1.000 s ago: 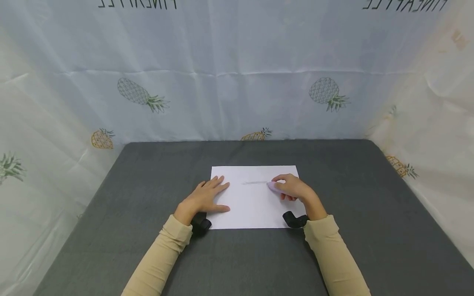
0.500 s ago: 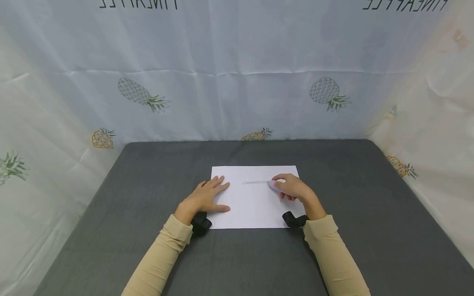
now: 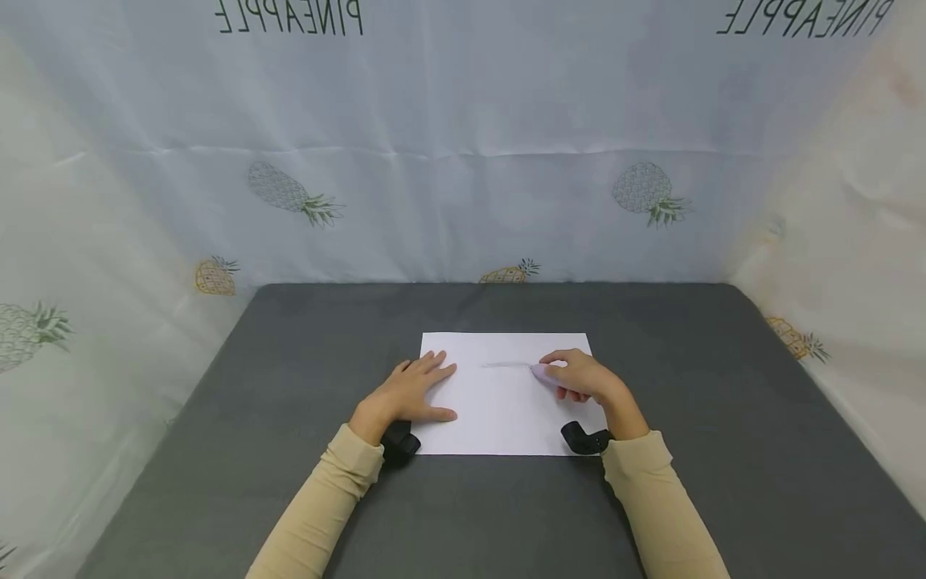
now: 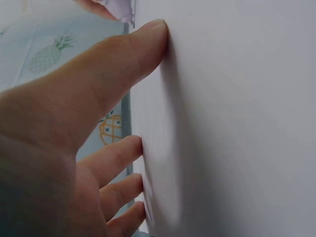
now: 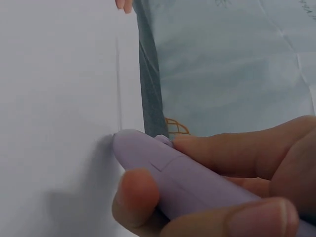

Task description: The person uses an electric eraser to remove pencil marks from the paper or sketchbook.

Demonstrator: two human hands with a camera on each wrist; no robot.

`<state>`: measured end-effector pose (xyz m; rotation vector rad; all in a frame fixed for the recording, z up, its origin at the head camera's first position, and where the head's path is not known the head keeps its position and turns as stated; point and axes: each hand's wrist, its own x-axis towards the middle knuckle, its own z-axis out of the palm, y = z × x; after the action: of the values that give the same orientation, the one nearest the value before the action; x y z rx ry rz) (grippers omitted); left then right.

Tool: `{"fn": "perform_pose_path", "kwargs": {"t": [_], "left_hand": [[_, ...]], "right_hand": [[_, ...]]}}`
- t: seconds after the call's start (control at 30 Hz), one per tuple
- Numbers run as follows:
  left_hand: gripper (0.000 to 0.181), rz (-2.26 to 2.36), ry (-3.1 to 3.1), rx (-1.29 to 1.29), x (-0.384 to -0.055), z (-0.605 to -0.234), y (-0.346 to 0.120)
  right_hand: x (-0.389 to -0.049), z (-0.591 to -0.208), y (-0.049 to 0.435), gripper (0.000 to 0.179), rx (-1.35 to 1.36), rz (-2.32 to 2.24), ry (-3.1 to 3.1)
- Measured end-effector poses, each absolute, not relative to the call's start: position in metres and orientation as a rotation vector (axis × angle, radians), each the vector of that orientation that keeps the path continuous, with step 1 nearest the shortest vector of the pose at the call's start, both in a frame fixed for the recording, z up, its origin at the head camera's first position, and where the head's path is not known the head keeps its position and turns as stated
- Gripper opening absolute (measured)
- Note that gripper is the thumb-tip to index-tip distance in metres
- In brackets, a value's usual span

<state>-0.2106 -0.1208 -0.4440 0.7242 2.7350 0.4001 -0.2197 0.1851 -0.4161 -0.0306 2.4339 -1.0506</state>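
Head view: a smooth white rectangular sheet of paper (image 3: 499,414) lies flat on a matte dark grey counter (image 3: 463,515) with rounded far corners. The person's left hand (image 3: 408,394) rests at the sheet's left edge, fingers spread wide and fairly straight, thumb held apart. The right hand (image 3: 586,378) grips a smooth pale purple tool (image 5: 182,177) with a rounded, tapering body; its tip meets the paper at the right end of a thin, faint grey line (image 3: 506,365). Creased beige sleeves (image 3: 314,503) end near black curved pieces (image 3: 581,439) by the wrists. Behind hangs a wrinkled pale curtain (image 3: 463,217) printed with outlined pineapples (image 3: 642,188) and mirrored lettering (image 3: 289,16).
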Motion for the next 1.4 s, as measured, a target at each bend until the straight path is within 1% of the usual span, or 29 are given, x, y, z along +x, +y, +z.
{"fn": "perform_pose_path", "kwargs": {"t": [0.2, 0.3, 1.03, 1.4], "left_hand": [[0.082, 0.398, 2.701, 0.724, -0.205, -0.451, -0.112], [0.081, 0.397, 2.706, 0.72, -0.204, -0.452, -0.113], [0.082, 0.388, 2.725, 0.724, -0.212, -0.443, -0.121], [0.082, 0.384, 2.712, 0.721, -0.214, -0.442, -0.121]], "right_hand": [[-0.209, -0.422, 0.193, 0.04, -0.002, -1.059, 2.42], [-0.208, -0.422, 0.193, 0.041, -0.03, -1.072, 2.421], [-0.222, -0.416, 0.183, 0.041, -0.044, -1.082, 2.406], [-0.221, -0.417, 0.184, 0.041, -0.033, -1.083, 2.425]]}}
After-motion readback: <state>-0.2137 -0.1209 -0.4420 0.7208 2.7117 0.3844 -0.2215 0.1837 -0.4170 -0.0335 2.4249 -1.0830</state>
